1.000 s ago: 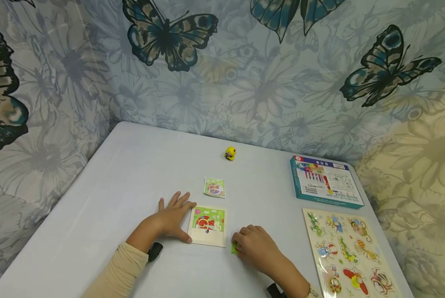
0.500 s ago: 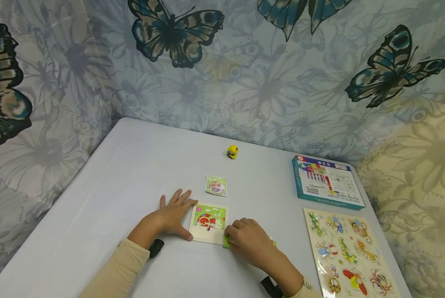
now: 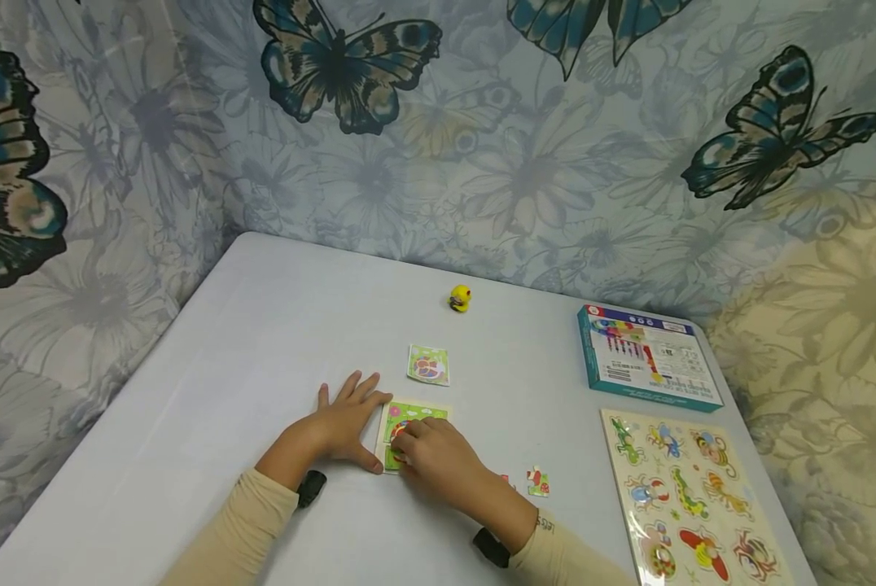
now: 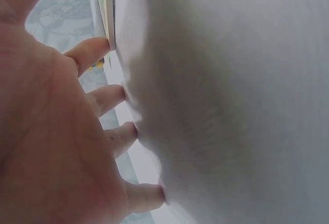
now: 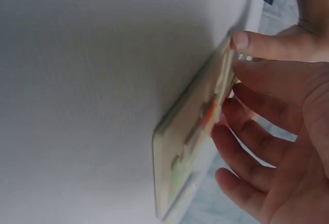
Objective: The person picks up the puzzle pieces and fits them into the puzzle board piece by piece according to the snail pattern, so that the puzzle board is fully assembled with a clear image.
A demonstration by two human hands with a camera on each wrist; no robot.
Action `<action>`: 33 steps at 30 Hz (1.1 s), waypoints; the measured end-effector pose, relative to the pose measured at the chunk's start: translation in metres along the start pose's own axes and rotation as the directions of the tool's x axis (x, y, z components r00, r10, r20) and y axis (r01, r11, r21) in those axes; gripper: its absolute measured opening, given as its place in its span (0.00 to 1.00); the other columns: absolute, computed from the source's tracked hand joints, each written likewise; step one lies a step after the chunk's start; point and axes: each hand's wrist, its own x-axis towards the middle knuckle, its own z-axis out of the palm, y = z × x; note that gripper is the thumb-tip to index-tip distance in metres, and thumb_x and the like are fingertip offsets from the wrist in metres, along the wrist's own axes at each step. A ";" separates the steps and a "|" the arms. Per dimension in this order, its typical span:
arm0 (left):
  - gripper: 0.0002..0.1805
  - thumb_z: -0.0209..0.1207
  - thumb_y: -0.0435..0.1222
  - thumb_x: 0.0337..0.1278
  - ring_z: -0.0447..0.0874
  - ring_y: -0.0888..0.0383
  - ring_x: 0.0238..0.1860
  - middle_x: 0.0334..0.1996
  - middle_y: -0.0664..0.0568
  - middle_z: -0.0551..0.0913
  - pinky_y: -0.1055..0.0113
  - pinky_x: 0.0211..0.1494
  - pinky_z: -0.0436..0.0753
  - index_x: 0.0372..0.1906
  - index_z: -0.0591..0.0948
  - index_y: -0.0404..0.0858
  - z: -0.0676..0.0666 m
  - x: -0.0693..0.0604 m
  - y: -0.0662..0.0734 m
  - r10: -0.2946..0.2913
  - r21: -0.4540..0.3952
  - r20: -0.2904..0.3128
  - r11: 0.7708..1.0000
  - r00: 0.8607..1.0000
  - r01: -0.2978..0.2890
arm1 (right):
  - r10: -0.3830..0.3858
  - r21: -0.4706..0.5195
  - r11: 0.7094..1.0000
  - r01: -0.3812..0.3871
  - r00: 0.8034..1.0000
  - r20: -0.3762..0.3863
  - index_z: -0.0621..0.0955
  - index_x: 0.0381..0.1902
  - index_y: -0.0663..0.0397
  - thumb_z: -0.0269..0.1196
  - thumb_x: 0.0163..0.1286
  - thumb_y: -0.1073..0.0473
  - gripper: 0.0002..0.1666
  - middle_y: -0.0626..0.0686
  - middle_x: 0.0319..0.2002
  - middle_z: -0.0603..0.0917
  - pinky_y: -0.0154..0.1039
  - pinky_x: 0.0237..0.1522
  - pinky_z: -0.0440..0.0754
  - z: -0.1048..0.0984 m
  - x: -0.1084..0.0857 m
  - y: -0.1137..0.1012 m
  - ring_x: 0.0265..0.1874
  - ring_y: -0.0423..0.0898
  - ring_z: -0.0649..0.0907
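A small square puzzle board [image 3: 382, 435] with a pale wooden rim lies in front of me, green and red pieces in it. My left hand [image 3: 341, 427] is spread flat at its left side. In the left wrist view, one fingertip touches the edge of the board [image 4: 109, 13]. Over the board, my right hand [image 3: 441, 464] has its fingers curled and pinches a green puzzle piece [image 3: 392, 461] at the lower left corner. That hand hides much of the board's middle and right. Loose puzzle pieces [image 3: 537, 482] lie to the right, one partly behind my right wrist.
A small picture card [image 3: 428, 365] lies just beyond the board. Farther back stands a yellow toy duck [image 3: 460, 298]. At the right are a flat teal-edged box [image 3: 650, 358] and a larger board with insect pictures [image 3: 668, 521]. A patterned wall rises behind the table.
My right hand has moved left from beside the board to over it, carrying the green puzzle piece to the lower left corner. Loose pieces are now uncovered at the right. The left hand stays put.
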 end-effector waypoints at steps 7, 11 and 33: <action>0.58 0.77 0.56 0.28 0.33 0.39 0.77 0.78 0.44 0.46 0.25 0.66 0.38 0.72 0.63 0.46 0.001 -0.001 -0.001 0.008 -0.016 -0.003 1.000 1.000 -0.008 | 0.013 0.003 1.000 -0.013 1.000 -0.026 0.86 0.37 0.45 0.71 0.58 0.55 0.08 0.45 0.39 0.86 0.41 0.51 0.79 0.007 0.004 -0.002 0.42 0.43 0.82; 0.58 0.77 0.56 0.29 0.33 0.40 0.77 0.78 0.45 0.45 0.25 0.66 0.38 0.72 0.62 0.47 0.001 -0.001 -0.002 0.007 -0.011 -0.007 1.000 1.000 -0.007 | 0.024 -0.006 1.000 -0.025 0.999 -0.041 0.87 0.37 0.44 0.71 0.58 0.56 0.08 0.45 0.38 0.86 0.41 0.51 0.78 0.007 0.005 -0.003 0.42 0.43 0.82; 0.59 0.77 0.56 0.28 0.33 0.39 0.77 0.78 0.44 0.44 0.25 0.66 0.37 0.72 0.62 0.45 -0.003 -0.003 0.002 0.002 -0.025 0.009 1.000 1.000 -0.002 | -0.035 -0.163 0.986 0.029 0.999 -0.038 0.87 0.35 0.42 0.68 0.62 0.53 0.04 0.43 0.37 0.84 0.38 0.48 0.79 0.010 0.005 -0.006 0.40 0.42 0.81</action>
